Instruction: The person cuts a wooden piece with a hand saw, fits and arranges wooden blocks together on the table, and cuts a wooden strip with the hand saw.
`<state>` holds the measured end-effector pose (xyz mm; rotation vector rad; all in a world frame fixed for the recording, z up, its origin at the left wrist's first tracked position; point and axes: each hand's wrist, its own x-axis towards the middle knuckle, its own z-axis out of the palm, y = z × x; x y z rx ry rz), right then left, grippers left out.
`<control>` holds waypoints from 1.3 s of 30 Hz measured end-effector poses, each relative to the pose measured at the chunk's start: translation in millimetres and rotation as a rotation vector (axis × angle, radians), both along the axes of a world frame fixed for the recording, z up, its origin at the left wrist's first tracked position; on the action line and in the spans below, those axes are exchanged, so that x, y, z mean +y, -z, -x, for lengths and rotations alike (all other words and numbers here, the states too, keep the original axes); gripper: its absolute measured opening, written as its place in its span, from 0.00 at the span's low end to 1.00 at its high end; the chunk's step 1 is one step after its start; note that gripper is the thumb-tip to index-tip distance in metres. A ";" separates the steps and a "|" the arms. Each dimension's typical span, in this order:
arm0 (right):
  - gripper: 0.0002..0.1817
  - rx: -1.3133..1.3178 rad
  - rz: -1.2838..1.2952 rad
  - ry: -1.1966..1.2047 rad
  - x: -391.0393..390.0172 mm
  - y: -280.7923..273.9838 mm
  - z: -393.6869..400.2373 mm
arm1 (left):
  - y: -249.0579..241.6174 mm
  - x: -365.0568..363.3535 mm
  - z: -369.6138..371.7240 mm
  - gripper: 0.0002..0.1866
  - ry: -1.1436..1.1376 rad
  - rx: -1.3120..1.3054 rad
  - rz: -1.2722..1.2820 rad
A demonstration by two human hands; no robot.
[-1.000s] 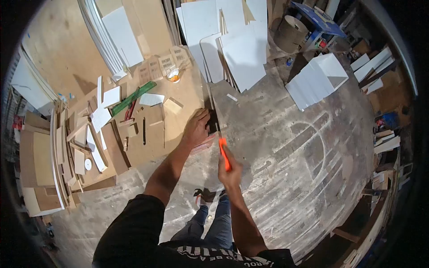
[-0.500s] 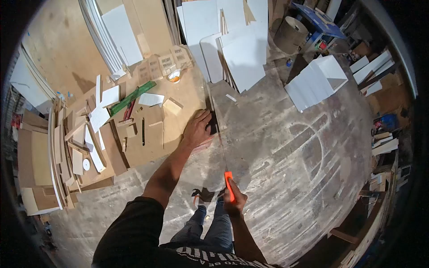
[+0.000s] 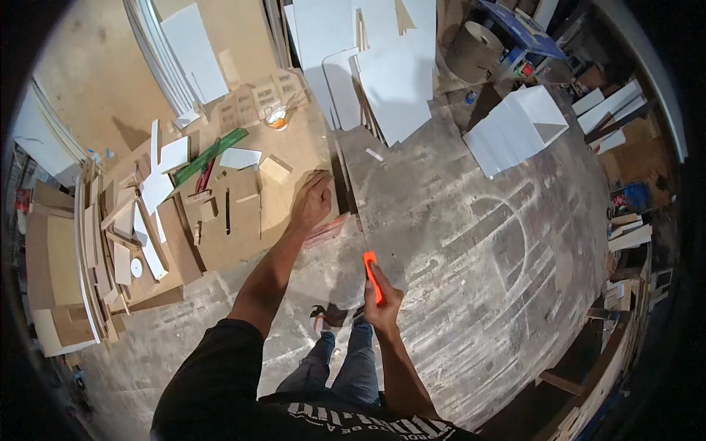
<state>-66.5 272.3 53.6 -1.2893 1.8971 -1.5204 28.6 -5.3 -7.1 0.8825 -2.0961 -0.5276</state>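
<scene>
In the head view my right hand (image 3: 384, 307) grips the orange handle of a hand saw (image 3: 373, 275) in front of my body. Its long thin blade points away from me, along the right edge of the wooden worktable (image 3: 246, 246). My left hand (image 3: 312, 200) rests at that edge, just left of the blade, with fingers curled. Whatever lies under or inside those fingers is hidden. Beside the left hand, a small wood block (image 3: 276, 169) lies on the tabletop.
Offcuts, a green strip (image 3: 209, 158), a white board piece (image 3: 241, 158) and a dark pencil-like stick (image 3: 227, 211) lie on the table. White panels (image 3: 397, 81) lean at the back. A white box (image 3: 515, 132) stands on the concrete floor (image 3: 471, 294).
My right hand has pushed the saw forward, away from my body. My left hand stays at the table edge, its fingers more curled than before. The view has shifted slightly.
</scene>
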 end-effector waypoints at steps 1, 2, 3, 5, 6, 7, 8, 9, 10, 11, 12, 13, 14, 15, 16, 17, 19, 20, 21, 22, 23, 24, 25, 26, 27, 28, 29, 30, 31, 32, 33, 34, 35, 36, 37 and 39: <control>0.22 -0.015 -0.029 -0.008 -6.2 -2.7 0.4 | -3.2 2.5 -0.9 0.13 -0.038 0.007 -0.047; 0.22 -0.029 -0.054 -0.014 -15.4 -4.8 0.3 | -6.9 2.5 -0.7 0.13 -0.074 0.014 -0.090; 0.22 -0.019 -0.027 -0.018 -27.6 -5.3 0.8 | -8.9 1.6 1.5 0.15 -0.088 0.000 -0.097; 0.22 -0.003 0.015 -0.024 -47.3 -3.6 -0.3 | -8.4 6.8 6.8 0.19 -0.112 -0.030 -0.123; 0.22 0.004 0.031 -0.034 -53.8 -2.3 -0.2 | -12.0 12.6 9.7 0.22 -0.149 -0.115 -0.080; 0.22 0.010 0.048 -0.044 -60.0 -0.8 -0.5 | -19.5 19.3 12.8 0.25 -0.186 -0.200 -0.036; 0.22 0.017 0.066 -0.054 -64.9 0.3 -1.4 | -24.1 21.3 15.2 0.29 -0.223 -0.284 0.008; 0.22 -0.016 0.043 -0.059 -66.5 1.4 -2.1 | -22.6 17.4 17.5 0.34 -0.219 -0.383 -0.054; 0.21 -0.047 0.017 -0.063 -65.7 2.2 -1.6 | -20.6 15.0 17.5 0.33 -0.248 -0.405 0.015; 0.21 -0.078 -0.012 -0.065 -63.9 3.4 -1.0 | -17.7 14.7 17.8 0.31 -0.274 -0.426 0.082; 0.21 -0.061 -0.007 -0.069 -63.0 2.6 -1.1 | -15.5 15.8 18.0 0.30 -0.296 -0.449 0.146; 0.21 -0.046 -0.001 -0.072 -62.9 1.2 -0.8 | -12.7 16.0 18.8 0.30 -0.294 -0.455 0.133; 0.21 -0.041 0.012 -0.072 -63.7 1.4 0.0 | -10.9 13.7 20.0 0.30 -0.295 -0.460 0.125; 0.21 -0.037 0.025 -0.072 -64.3 1.9 0.7 | -12.3 11.5 20.5 0.30 -0.297 -0.466 0.116; 0.21 -0.047 0.040 -0.071 -64.2 3.5 1.8 | -13.2 10.4 21.7 0.30 -0.307 -0.454 0.095; 0.21 -0.059 0.053 -0.066 -63.3 5.3 1.6 | -13.4 11.0 23.8 0.30 -0.314 -0.444 0.073; 0.21 -0.036 0.065 -0.060 -66.5 10.2 1.1 | -8.6 8.9 25.3 0.29 -0.329 -0.476 0.059; 0.21 -0.023 0.066 -0.060 -63.5 11.2 1.2 | -4.7 7.2 26.7 0.28 -0.343 -0.517 0.065; 0.21 -0.035 0.012 -0.062 -57.4 10.5 0.3 | -3.4 6.7 27.0 0.28 -0.356 -0.558 0.074; 0.21 -0.048 -0.038 -0.064 -51.3 7.8 -1.1 | -3.8 7.9 26.6 0.28 -0.349 -0.588 0.049; 0.21 -0.059 -0.081 -0.068 -48.0 5.1 -2.2 | -6.2 6.6 26.7 0.27 -0.347 -0.615 0.030; 0.20 0.007 -0.062 -0.048 -32.7 8.0 -5.6 | -9.0 5.8 26.6 0.27 -0.347 -0.638 0.012; 0.20 0.078 -0.041 -0.029 -5.1 14.4 -11.1 | -9.4 5.5 27.2 0.27 -0.359 -0.598 0.036; 0.20 0.150 -0.022 -0.010 19.1 19.6 -13.5 | -7.8 6.5 28.6 0.27 -0.370 -0.555 0.059; 0.20 0.094 -0.077 -0.006 38.7 15.8 -12.8 | -5.7 9.7 29.9 0.27 -0.380 -0.514 0.076; 0.20 0.036 -0.130 0.000 55.6 5.3 -13.2 | -6.7 12.4 30.4 0.27 -0.368 -0.505 0.057; 0.20 -0.024 -0.178 0.005 62.7 -0.9 -13.6 | -8.7 12.2 30.0 0.27 -0.357 -0.498 0.045; 0.20 -0.012 -0.139 -0.006 57.7 -2.1 -13.7 | -10.9 10.5 29.2 0.28 -0.344 -0.492 0.036; 0.20 0.001 -0.097 -0.020 45.1 -3.3 -11.4 | -9.4 7.7 28.7 0.28 -0.353 -0.533 0.062; 0.21 0.013 -0.066 -0.038 35.0 -7.0 -8.7 | -7.1 9.5 27.3 0.28 -0.361 -0.578 0.078; 0.21 -0.115 -0.157 -0.080 16.2 -26.3 -7.0 | -4.4 10.1 27.3 0.28 -0.365 -0.620 0.096; 0.20 -0.138 -0.191 -0.075 6.3 -25.8 -5.4 | -3.6 10.3 28.9 0.28 -0.361 -0.608 0.084; 0.20 -0.161 -0.228 -0.070 0.6 -25.6 -4.9 | -3.4 11.5 29.1 0.28 -0.355 -0.596 0.068; 0.20 -0.183 -0.260 -0.067 -3.9 -23.9 -5.7 | -4.5 9.5 29.3 0.28 -0.351 -0.584 0.057; 0.20 -0.073 -0.073 -0.038 5.8 -11.5 -10.9 | -2.1 8.2 31.0 0.26 -0.366 -0.599 0.035; 0.19 -0.045 -0.135 -0.015 52.1 -2.7 -16.4 | 0.1 9.0 32.0 0.27 -0.360 -0.541 0.033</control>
